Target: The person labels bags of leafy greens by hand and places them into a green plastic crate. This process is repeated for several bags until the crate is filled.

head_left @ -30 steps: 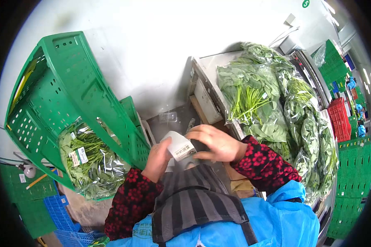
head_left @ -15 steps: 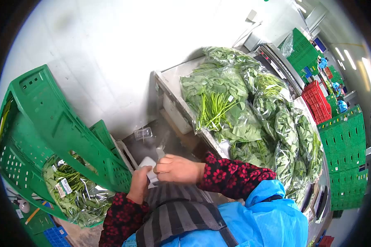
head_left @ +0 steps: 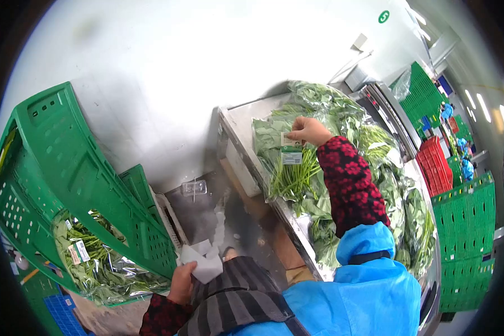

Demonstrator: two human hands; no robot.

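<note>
A person in a blue apron and red-flowered sleeves stands at a steel table point(head_left: 238, 120) piled with clear bags of leafy greens. The right hand point(head_left: 308, 130) reaches out over the table, fingers pinched on a small white and green label point(head_left: 291, 152) that lies against the nearest bag of greens point(head_left: 288, 162). The left hand point(head_left: 183, 281) stays low by the waist, fingers closed around a white roll of labels point(head_left: 203, 263). To the left, a tilted green crate point(head_left: 67, 168) holds another bagged bunch point(head_left: 95, 263) that already carries a label. Further green and red crates stand in the distance on the right. The risk, as it looks: the slick, loose film could wrinkle under the fingers, so the label might stick crooked, fold on itself, or cling to a fingertip instead of the bag.
</note>
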